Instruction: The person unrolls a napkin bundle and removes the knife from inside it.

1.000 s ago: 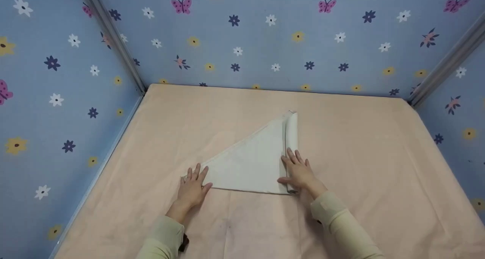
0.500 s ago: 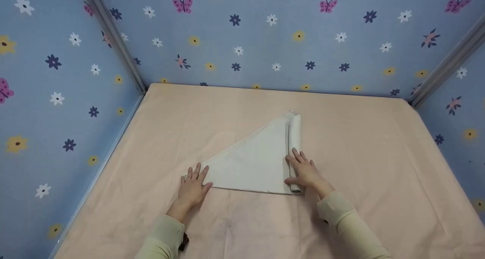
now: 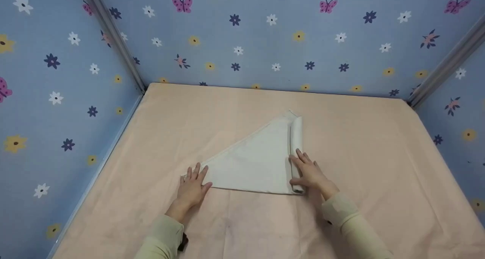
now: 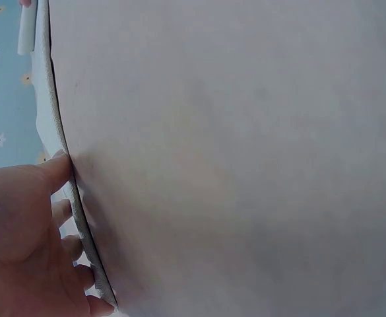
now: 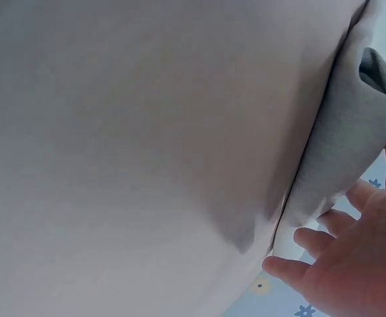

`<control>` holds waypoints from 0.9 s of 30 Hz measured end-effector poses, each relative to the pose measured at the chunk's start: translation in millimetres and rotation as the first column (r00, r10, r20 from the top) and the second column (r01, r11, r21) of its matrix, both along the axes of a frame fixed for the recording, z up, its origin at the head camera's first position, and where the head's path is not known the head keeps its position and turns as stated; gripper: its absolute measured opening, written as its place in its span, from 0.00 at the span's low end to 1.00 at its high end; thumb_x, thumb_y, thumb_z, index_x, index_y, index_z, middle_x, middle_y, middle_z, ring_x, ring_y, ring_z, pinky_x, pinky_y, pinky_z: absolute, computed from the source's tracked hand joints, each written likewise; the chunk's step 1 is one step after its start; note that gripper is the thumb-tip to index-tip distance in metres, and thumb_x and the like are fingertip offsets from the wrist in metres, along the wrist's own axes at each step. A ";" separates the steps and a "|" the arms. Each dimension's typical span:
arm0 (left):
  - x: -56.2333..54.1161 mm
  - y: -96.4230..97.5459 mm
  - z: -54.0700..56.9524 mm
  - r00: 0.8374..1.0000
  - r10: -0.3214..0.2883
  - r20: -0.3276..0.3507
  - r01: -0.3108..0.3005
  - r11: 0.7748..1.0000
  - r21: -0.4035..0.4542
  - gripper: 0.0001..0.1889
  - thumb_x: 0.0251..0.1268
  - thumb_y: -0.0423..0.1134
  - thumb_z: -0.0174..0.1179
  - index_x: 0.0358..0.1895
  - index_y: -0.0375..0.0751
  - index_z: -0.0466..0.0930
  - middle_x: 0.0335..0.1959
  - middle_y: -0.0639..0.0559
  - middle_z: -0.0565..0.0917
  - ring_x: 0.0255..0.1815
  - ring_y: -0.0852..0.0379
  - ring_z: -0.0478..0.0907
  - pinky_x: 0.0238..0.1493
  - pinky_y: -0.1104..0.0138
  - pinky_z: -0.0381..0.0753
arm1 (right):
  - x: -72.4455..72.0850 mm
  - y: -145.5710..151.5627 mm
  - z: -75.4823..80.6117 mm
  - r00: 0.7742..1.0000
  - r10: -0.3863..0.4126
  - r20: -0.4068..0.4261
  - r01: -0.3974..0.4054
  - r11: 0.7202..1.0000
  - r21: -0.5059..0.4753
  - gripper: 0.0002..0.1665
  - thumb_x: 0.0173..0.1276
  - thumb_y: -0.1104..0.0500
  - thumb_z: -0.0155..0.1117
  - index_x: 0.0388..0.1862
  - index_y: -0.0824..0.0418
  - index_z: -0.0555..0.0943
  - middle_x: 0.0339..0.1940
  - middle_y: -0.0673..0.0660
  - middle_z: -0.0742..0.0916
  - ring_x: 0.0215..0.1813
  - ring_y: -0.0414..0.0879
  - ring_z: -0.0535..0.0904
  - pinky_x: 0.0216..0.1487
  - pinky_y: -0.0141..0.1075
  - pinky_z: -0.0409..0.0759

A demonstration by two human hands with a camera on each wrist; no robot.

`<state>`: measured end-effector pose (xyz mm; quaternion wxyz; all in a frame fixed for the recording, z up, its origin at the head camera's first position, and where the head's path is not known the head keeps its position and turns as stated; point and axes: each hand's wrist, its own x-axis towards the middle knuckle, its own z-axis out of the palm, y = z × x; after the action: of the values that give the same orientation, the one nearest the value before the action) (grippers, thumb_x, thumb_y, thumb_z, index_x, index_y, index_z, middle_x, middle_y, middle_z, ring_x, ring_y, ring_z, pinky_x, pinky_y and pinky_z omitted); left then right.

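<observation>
One pale greenish-white, roughly triangular cloth (image 3: 250, 160) lay in the middle of one table with a peach fabric cover (image 3: 360, 145); a single roll (image 3: 296, 134) ran along the cloth's right side. Three blue, flower-printed wall panels (image 3: 254, 31) and two grey metal corner posts (image 3: 112, 35) enclosed the left, far and right sides. Two pale sleeves (image 3: 163, 236) were cut off at the near edge. One small dark object (image 3: 183, 242) by the left cuff was mostly hidden and hard to make out. The left hand (image 3: 192, 189) covered the cloth's left corner, fingers parted and fairly straight. The right hand (image 3: 308, 173) rested across the roll's near half, partly hiding it, fingers spread and thumb pointing left.
</observation>
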<state>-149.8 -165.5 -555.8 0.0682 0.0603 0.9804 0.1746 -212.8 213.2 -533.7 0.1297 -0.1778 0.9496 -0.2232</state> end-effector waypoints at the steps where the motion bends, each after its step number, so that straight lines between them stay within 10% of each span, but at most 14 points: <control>1: -0.2 -0.1 -0.2 1.000 0.002 0.003 -0.002 1.000 -0.003 0.30 0.67 0.51 0.44 0.67 0.41 0.53 0.68 0.37 0.48 0.66 0.33 0.41 0.58 0.38 0.44 | 0.3 0.7 0.2 1.000 -0.002 -0.001 0.002 1.000 -0.001 0.50 0.48 0.53 0.72 0.67 0.61 0.58 0.70 0.63 0.51 0.69 0.61 0.43 0.59 0.63 0.44; 27: -1.9 1.3 -2.0 1.000 0.021 0.021 -0.021 1.000 -0.009 0.31 0.67 0.52 0.43 0.68 0.41 0.52 0.69 0.38 0.47 0.66 0.34 0.40 0.59 0.39 0.42 | 3.7 14.1 5.8 0.999 -0.024 0.034 0.026 0.998 -0.064 0.49 0.49 0.57 0.71 0.67 0.63 0.56 0.70 0.65 0.52 0.68 0.62 0.44 0.60 0.61 0.45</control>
<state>-151.7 -164.2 -557.8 0.0768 0.0478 0.9810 0.1717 -209.2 227.3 -527.9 0.1369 -0.1664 0.9417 -0.2584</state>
